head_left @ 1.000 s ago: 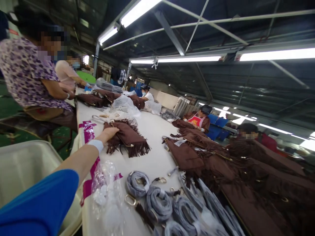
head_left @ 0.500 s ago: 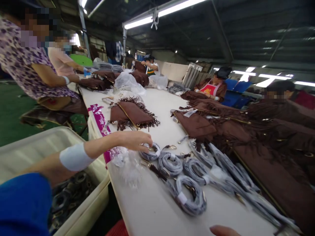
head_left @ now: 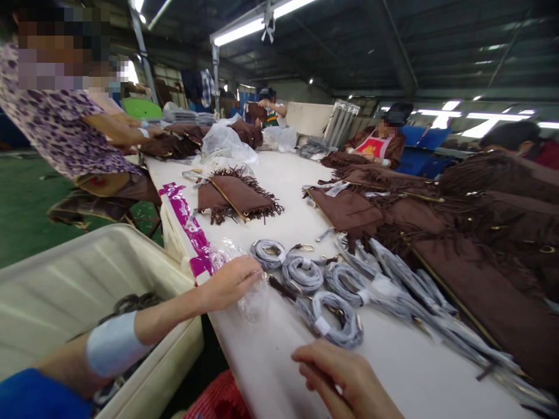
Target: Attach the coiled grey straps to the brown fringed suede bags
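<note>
My left hand (head_left: 233, 283) is closed at the table's left edge, its fingers pinching crumpled clear plastic (head_left: 253, 299). Right by its fingertips lies the dark brown end (head_left: 279, 287) of a strap; whatever sits under the fingers is hidden. That strap runs into a nearby grey plastic-wrapped coil (head_left: 336, 320) with a white band. Low over the table, my right hand (head_left: 340, 375) has loosely bent fingers, with nothing seen in them. Other banded coils, including one strap coil (head_left: 301, 274) with a gold clasp near it, lie beyond both hands.
A cream bin (head_left: 183, 343) with dark coiled items stands at the left. Brown fringed bags (head_left: 244, 195) lie on the table (head_left: 279, 372), with a larger bag pile (head_left: 471, 279) and long wrapped straps (head_left: 406, 291) at the right. Several co-workers sit around the table.
My left hand has come nearer from above the farthest-left coil onto the plastic, which has shifted right. More of my right hand has entered over the table. The view has tilted slightly.
</note>
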`<action>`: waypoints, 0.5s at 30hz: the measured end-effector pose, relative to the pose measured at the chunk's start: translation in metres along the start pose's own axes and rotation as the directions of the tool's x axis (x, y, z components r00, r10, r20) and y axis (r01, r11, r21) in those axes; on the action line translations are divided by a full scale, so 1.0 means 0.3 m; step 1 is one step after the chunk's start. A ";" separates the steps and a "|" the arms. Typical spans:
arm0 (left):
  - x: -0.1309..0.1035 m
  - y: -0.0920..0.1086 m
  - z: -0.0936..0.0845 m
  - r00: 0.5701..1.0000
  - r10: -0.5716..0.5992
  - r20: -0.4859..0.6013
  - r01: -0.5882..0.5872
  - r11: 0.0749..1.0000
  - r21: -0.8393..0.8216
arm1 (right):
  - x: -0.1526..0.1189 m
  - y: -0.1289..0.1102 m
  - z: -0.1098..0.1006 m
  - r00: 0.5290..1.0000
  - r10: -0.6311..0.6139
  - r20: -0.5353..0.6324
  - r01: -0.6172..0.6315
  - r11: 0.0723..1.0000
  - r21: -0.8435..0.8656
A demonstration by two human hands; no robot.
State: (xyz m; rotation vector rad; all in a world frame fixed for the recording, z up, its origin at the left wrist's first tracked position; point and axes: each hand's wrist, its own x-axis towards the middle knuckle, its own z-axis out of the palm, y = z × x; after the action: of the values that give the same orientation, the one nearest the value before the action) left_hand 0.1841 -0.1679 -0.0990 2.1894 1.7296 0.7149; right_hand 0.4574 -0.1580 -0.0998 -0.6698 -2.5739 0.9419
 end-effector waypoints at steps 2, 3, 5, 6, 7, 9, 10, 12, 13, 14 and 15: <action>0.021 0.034 0.036 0.999 -0.026 -0.043 0.025 1.000 -0.018 | 0.069 -0.019 0.023 0.997 -0.018 -0.078 0.012 0.997 -0.072; 0.032 0.048 0.050 0.998 -0.033 -0.056 0.032 0.999 -0.025 | 0.100 -0.020 0.038 0.993 -0.014 -0.116 -0.002 0.990 -0.139; 0.049 0.065 0.072 0.997 -0.036 -0.065 0.034 0.999 -0.036 | 0.152 -0.006 0.068 0.986 0.008 -0.167 -0.061 0.949 -0.310; 0.054 0.069 0.078 0.998 -0.032 -0.062 0.030 0.999 -0.040 | 0.171 0.006 0.082 0.984 0.023 -0.179 -0.093 0.915 -0.392; 0.055 0.070 0.080 0.998 -0.024 -0.060 0.022 0.999 -0.047 | 0.185 0.020 0.094 0.982 0.036 -0.187 -0.121 0.879 -0.461; 0.048 0.068 0.079 0.999 0.009 -0.049 -0.012 0.997 -0.070 | 0.203 0.047 0.111 0.980 0.043 -0.192 -0.142 0.829 -0.541; 0.040 0.067 0.076 0.998 0.040 -0.040 -0.043 0.995 -0.088 | 0.207 0.057 0.116 0.979 0.036 -0.199 -0.142 0.823 -0.550; 0.022 0.064 0.072 0.994 0.104 -0.024 -0.107 0.987 -0.122 | 0.209 0.070 0.117 0.974 0.022 -0.224 -0.139 0.842 -0.521; 0.013 0.063 0.073 0.992 0.127 -0.019 -0.128 0.983 -0.132 | 0.208 0.073 0.115 0.972 0.022 -0.236 -0.139 0.857 -0.495; 0.005 0.063 0.076 0.990 0.137 -0.018 -0.138 0.981 -0.134 | 0.207 0.073 0.111 0.971 0.023 -0.240 -0.136 0.873 -0.469; -0.001 0.064 0.082 0.991 0.134 -0.021 -0.136 0.982 -0.128 | 0.206 0.072 0.106 0.971 0.025 -0.236 -0.130 0.887 -0.444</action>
State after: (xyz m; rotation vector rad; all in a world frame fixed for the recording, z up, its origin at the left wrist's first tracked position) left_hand 0.2129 -0.1707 -0.1105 2.2324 1.5058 0.8500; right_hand 0.3983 -0.1274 -0.1295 -0.9483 -2.5868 0.2437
